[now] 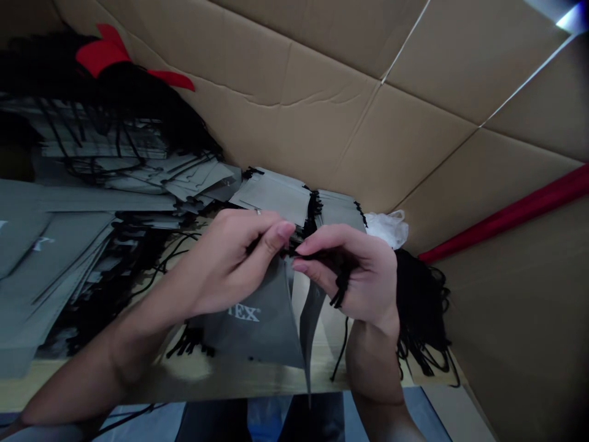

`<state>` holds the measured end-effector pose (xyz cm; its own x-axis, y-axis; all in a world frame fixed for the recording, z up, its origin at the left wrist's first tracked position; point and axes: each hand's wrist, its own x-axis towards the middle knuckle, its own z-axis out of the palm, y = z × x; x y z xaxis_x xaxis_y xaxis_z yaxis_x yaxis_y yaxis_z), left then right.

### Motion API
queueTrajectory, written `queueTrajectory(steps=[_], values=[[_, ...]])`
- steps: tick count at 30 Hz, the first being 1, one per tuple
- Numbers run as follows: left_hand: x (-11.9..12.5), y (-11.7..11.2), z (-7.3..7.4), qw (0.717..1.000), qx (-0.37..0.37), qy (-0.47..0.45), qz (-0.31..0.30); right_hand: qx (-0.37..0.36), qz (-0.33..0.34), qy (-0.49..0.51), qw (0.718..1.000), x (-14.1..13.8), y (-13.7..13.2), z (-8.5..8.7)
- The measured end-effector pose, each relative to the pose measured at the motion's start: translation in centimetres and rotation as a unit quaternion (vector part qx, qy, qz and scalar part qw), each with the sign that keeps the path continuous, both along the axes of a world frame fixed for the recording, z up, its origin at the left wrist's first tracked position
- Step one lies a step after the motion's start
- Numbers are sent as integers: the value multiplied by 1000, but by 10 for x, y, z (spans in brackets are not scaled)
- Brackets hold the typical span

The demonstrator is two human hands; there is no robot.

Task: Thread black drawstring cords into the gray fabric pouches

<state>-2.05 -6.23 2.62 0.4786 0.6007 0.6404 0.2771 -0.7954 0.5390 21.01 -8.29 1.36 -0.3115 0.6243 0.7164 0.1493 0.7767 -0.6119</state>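
Close in front of me, my left hand [243, 261] is closed at the upper edge of a grey printed pouch [262, 331], thumb pressed against the bent fingers. The pouch hangs below the hands, white letters ending in "TEX" partly covered by the left hand. My right hand [368, 270] pinches a black cord [317, 253] between thumb and forefinger, its fingertips nearly meeting the left thumb. Several black cord ends [340, 285] stick out from the right palm. Where the cord meets the pouch is hidden by the fingers.
Grey pouches with black cords [50, 258] lie in heaps at the left. Two neat stacks [276, 193] stand at the back, with a clear plastic bag [389, 228] beside them. A bundle of black cords [421, 307] hangs at the right. Cardboard walls [294, 73] enclose the wooden table [248, 383].
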Motion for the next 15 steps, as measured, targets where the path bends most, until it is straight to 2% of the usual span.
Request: queueTrajectory(steps=[4, 6, 8, 11, 15], values=[[14, -2, -10, 991, -65, -89, 73, 19, 11, -17, 1000, -7, 1, -4], [18, -2, -14, 987, -60, -119, 92, 22, 12, -21, 999, -9, 0, -6], [19, -1, -16, 986, -16, -134, 101, 21, 16, -16, 1000, -11, 0, -7], [18, 3, -16, 980, 89, -138, 114, 16, 19, -2, 1000, -14, 0, -9], [14, 12, -19, 955, 225, -124, 145, 21, 9, 9, 1000, -17, -1, -10]])
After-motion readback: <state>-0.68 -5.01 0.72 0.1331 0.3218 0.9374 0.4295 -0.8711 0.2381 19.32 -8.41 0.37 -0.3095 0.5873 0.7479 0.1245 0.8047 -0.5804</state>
